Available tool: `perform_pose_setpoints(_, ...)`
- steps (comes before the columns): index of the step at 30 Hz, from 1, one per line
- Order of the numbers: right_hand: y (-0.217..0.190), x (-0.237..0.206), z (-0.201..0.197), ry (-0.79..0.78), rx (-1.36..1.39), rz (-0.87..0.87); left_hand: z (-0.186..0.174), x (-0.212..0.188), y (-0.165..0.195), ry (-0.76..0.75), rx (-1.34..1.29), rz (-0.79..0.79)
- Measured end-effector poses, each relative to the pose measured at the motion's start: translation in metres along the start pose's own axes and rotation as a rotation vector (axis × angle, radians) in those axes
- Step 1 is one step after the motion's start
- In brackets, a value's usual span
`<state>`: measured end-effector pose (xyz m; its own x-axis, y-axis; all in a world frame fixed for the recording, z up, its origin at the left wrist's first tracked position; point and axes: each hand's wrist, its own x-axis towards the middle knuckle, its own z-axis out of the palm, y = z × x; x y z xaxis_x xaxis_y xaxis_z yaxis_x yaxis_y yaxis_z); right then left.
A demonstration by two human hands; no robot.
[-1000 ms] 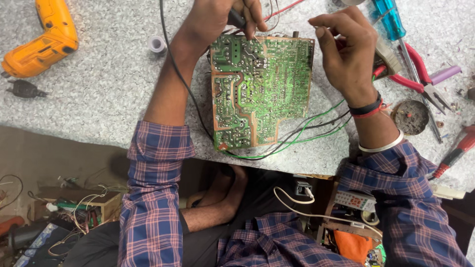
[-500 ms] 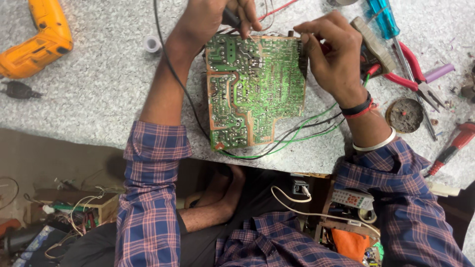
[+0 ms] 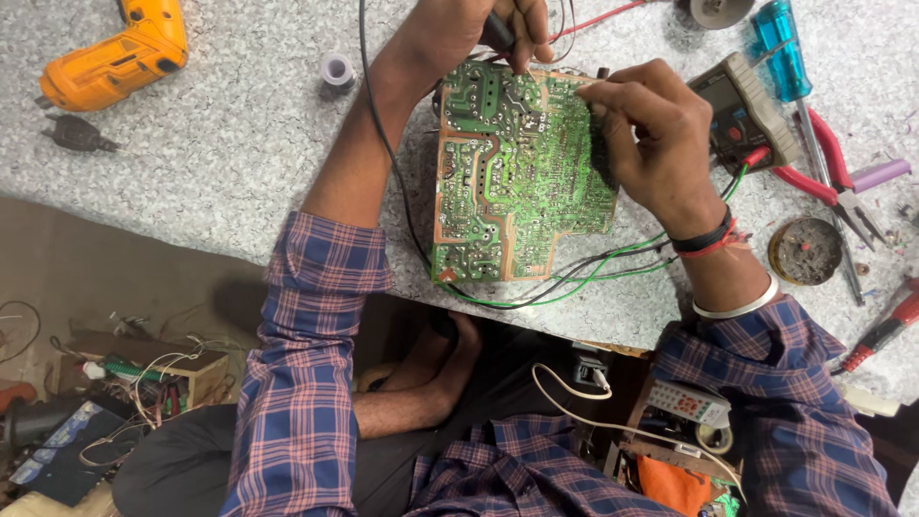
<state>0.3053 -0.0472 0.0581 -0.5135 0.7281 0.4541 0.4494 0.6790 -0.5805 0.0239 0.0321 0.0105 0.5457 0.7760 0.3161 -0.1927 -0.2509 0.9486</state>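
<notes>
A green circuit board (image 3: 507,182) lies solder-side up on the speckled grey table (image 3: 239,163), near its front edge. My left hand (image 3: 483,29) is at the board's top edge, shut on a dark soldering iron (image 3: 500,36) whose black cable (image 3: 388,144) runs down along my forearm. My right hand (image 3: 651,144) rests on the board's right part, fingers curled and pinched at its upper right edge. Green and black wires (image 3: 584,278) loop out from under the board.
An orange drill (image 3: 115,57) and a black plug (image 3: 77,134) lie far left, a small white spool (image 3: 337,69) beside my left arm. Right of the board: a multimeter (image 3: 742,110), blue screwdriver (image 3: 780,38), red pliers (image 3: 823,182), round tin (image 3: 806,251).
My right hand has come down and left from above the board's upper right corner onto its right part. My left hand stays at the top edge with the iron.
</notes>
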Motion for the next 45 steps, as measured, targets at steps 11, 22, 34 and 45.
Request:
perform_pose_setpoints(11,-0.006,-0.002,0.001,-0.01,-0.02,0.001,-0.001,0.0,-0.003,-0.01,-0.006,0.003)
perform_pose_setpoints(22,-0.012,-0.001,-0.003,-0.061,0.054,-0.048,0.001,0.002,-0.005,0.013,-0.041,-0.038)
perform_pose_setpoints(34,-0.016,0.004,0.002,-0.19,0.129,-0.111,0.004,0.001,0.007,0.036,-0.036,-0.06)
perform_pose_setpoints(45,-0.017,0.004,-0.001,-0.167,0.152,-0.129,0.011,0.005,0.034,0.104,-0.117,-0.136)
